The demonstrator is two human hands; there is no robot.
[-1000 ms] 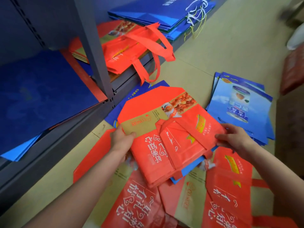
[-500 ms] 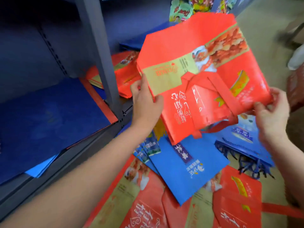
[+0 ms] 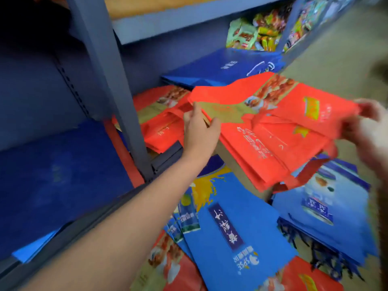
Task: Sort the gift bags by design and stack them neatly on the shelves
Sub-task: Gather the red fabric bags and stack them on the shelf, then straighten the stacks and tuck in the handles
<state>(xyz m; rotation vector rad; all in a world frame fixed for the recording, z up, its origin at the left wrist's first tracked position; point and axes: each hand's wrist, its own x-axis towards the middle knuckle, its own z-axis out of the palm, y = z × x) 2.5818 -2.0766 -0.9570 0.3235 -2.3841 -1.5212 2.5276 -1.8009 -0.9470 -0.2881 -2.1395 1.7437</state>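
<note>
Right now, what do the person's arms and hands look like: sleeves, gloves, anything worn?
Both arms are bare: no sleeves in view. Left hand and forearm show no glove, watch or ring. Right hand is motion-blurred; no glove visible, and finer details cannot be told.

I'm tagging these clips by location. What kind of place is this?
Probably a stockroom or shop storage area: grey metal shelving, flat stacks of blue gift bags on it, more bags on the bare floor.

A grey metal shelving unit (image 3: 109,85) filled the left, its slotted upright (image 3: 73,89) in shadow before a dim blue-grey back wall (image 3: 37,85). A wooden shelf board (image 3: 159,5) sat overhead. Beige floor (image 3: 340,66) ran off right, evenly lit.
</note>
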